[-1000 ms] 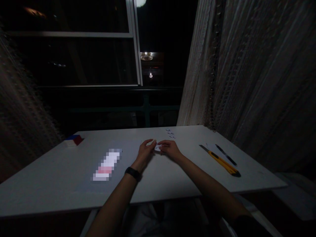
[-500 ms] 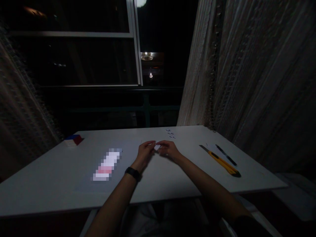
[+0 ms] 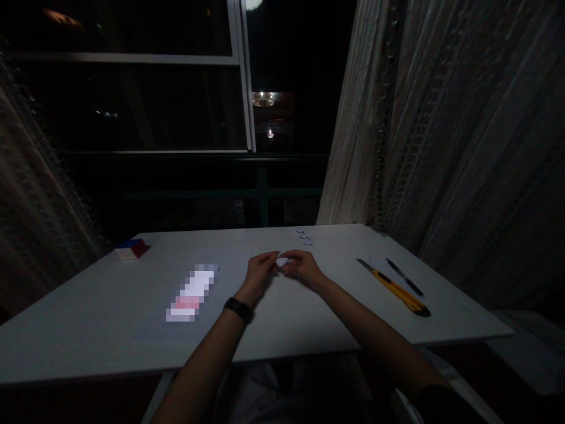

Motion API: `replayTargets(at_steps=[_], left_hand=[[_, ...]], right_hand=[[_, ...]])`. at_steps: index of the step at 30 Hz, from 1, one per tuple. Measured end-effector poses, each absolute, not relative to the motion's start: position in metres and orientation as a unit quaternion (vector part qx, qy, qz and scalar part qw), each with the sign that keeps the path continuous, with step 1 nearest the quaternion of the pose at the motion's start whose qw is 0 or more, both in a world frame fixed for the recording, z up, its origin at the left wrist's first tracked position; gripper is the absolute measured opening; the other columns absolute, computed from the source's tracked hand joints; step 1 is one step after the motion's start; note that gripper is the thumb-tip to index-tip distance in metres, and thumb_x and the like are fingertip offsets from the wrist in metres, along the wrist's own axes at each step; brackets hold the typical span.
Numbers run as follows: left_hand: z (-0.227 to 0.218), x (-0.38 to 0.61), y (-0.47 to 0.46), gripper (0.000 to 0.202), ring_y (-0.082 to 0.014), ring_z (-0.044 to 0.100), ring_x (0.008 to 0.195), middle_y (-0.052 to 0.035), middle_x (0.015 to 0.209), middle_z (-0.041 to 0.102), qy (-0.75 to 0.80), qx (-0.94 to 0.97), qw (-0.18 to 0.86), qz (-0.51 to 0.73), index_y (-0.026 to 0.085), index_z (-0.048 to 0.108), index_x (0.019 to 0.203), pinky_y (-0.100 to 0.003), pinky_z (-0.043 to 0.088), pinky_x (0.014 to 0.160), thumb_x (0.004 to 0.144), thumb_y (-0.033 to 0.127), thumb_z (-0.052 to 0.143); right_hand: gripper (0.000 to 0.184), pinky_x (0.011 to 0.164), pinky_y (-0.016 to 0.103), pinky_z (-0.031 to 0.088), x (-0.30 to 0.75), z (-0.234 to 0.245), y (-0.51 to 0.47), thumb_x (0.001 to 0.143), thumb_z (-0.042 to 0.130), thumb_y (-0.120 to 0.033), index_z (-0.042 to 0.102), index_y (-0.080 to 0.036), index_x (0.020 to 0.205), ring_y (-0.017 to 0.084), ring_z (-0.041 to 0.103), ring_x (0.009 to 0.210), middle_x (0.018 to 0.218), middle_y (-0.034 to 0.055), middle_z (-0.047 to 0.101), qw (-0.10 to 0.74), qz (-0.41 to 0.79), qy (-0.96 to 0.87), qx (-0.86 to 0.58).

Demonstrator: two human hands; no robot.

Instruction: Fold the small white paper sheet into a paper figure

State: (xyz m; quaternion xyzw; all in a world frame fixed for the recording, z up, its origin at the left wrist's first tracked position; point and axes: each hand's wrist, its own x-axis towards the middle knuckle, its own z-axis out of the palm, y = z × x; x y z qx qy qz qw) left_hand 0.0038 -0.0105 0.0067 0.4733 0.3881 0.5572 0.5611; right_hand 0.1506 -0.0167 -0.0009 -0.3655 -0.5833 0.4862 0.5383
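Note:
Both of my hands meet above the middle of the white table (image 3: pixel 309 318). My left hand (image 3: pixel 259 272), with a dark band on its wrist, pinches one side of a small white piece of paper (image 3: pixel 281 261). My right hand (image 3: pixel 302 268) pinches the other side of the same piece. The fingers of both hands are closed on it and it is held just above the tabletop. The light is dim and the piece's shape is hard to make out.
A yellow utility knife (image 3: pixel 394 287) and a black pen (image 3: pixel 403 276) lie to the right. Several tiny paper bits (image 3: pixel 304 237) sit near the far edge. A red, white and blue block (image 3: pixel 130 249) rests at the far left. Curtains hang right; a dark window is behind.
My hands have drawn slightly closer together and lifted the small paper a little; the left fingers closed more tightly on it. Nothing else on the table moved.

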Motion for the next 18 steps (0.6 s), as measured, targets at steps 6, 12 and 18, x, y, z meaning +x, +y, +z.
replayTargets(at_steps=[6, 12, 18], left_hand=[[0.0118, 0.0032, -0.0151, 0.037, -0.0068, 0.048, 0.048, -0.0039, 0.060, 0.060, 0.382, 0.429, 0.593, 0.564, 0.008, 0.068, 0.078, -0.020, 0.037, 0.047, 0.049, 0.030, 0.077], [0.0125, 0.0026, -0.0163, 0.035, -0.0077, 0.051, 0.049, -0.0037, 0.060, 0.061, 0.396, 0.417, 0.603, 0.553, 0.009, 0.068, 0.079, -0.020, 0.041, 0.048, 0.050, 0.026, 0.077], [0.0153, 0.0041, -0.0190, 0.032, -0.0113, 0.057, 0.057, -0.0070, 0.069, 0.066, 0.387, 0.439, 0.593, 0.554, 0.009, 0.069, 0.077, -0.022, 0.045, 0.052, 0.051, 0.027, 0.076]], right_hand=[[0.045, 0.048, 0.021, 0.042, 0.1511, -0.0015, -0.0162, 0.047, 0.076, -0.024, 0.064, -0.016, 0.090, 0.007, 0.049, 0.050, 0.063, -0.0034, 0.058, 0.537, 0.470, -0.611, -0.342], [0.034, 0.045, 0.021, 0.038, 0.1501, -0.0028, -0.0158, 0.052, 0.074, -0.026, 0.067, -0.015, 0.083, 0.008, 0.049, 0.048, 0.059, -0.0001, 0.061, 0.541, 0.446, -0.622, -0.349], [0.027, 0.045, 0.022, 0.035, 0.1508, 0.0011, -0.0165, 0.050, 0.073, -0.024, 0.069, -0.014, 0.075, 0.008, 0.047, 0.046, 0.054, -0.0004, 0.059, 0.562, 0.473, -0.561, -0.382]])
